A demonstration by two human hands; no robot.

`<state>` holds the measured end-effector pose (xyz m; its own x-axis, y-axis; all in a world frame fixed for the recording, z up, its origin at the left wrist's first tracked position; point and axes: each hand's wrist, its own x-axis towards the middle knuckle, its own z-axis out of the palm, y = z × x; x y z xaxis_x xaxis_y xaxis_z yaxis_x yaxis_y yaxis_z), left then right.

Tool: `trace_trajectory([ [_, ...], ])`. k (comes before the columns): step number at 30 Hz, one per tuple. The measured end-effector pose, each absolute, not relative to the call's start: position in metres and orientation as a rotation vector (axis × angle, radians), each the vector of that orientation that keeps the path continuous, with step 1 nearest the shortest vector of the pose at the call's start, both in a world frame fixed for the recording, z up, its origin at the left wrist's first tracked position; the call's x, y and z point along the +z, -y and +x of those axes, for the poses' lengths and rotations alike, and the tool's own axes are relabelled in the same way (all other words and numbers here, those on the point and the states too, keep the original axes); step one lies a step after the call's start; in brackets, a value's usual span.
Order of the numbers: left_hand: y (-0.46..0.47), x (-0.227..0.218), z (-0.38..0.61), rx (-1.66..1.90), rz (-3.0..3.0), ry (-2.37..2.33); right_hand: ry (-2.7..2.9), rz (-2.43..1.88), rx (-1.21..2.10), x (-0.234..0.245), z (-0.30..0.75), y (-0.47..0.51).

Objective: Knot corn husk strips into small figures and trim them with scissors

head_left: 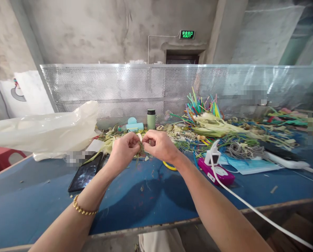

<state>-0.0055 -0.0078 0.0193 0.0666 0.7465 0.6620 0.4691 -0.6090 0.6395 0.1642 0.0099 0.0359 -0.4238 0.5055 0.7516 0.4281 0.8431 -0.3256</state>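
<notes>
My left hand (pixel 123 150) and my right hand (pixel 159 145) are raised together above the blue table (pixel 41 203), fingers pinched. Between them they hold a small bundle of thin green and brown strands (pixel 141 148); bits hang down from it. The left wrist wears a gold bead bracelet (pixel 83 209). Just behind the hands lie pale leaf-like strips (pixel 106 145) and a heap of similar scraps.
A black phone (pixel 85 174) lies left of my hands, a large white plastic bag (pixel 46 131) beyond it. A magenta device (pixel 216 171) with a white charger and cable sits right. Coloured strips (pixel 202 105), a green flask (pixel 151 119), a face mask (pixel 248 165) and a perforated metal screen (pixel 172 84) stand behind.
</notes>
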Motion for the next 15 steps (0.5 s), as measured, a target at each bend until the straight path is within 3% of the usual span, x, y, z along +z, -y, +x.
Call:
trace_trajectory([
  [15,0.0109,0.0190,-0.0020,1.538,2.122,-1.252,2.026,-0.731,0.509,0.0334,0.1633,-0.0131],
])
